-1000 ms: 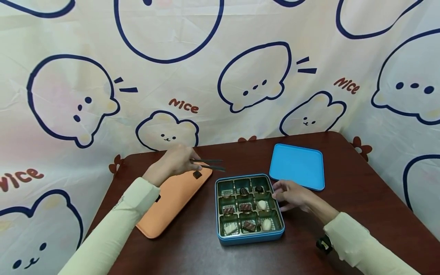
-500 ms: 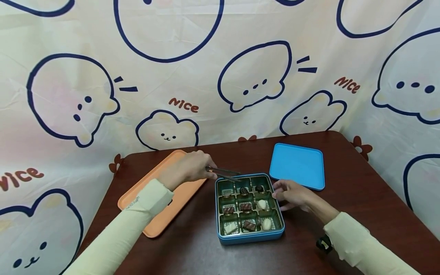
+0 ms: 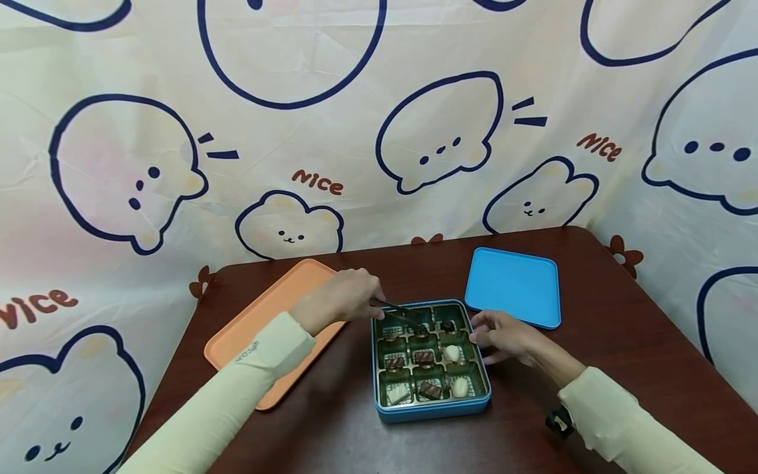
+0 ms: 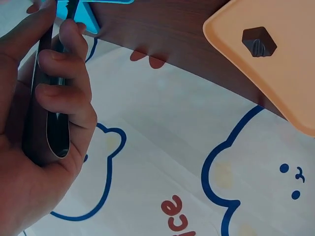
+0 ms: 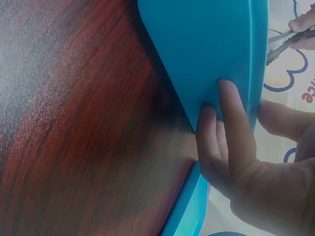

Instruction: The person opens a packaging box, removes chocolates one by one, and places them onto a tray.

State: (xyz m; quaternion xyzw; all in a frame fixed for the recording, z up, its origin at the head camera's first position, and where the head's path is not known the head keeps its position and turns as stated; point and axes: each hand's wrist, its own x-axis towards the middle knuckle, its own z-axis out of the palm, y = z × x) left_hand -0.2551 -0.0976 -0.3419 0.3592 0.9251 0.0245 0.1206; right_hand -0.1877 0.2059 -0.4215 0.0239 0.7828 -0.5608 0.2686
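My left hand holds dark metal tongs, its fingers curled round their handles in the left wrist view. The tips of the tongs reach into the back middle compartment of a blue box, at a round dark chocolate; whether they grip it I cannot tell. Several other chocolates, brown and white, lie in the box's gold divided insert. My right hand rests against the box's right side, with fairly straight fingers on the outer wall and the thumb by the rim, as the right wrist view shows.
Left of the box lies an orange tray; a dark faceted chocolate sits on it in the left wrist view. A blue lid lies at the back right of the brown table. A patterned curtain hangs behind.
My left hand has moved right from over the orange tray, bringing the tongs down into the box's back middle compartment. The right hand has stayed against the box.
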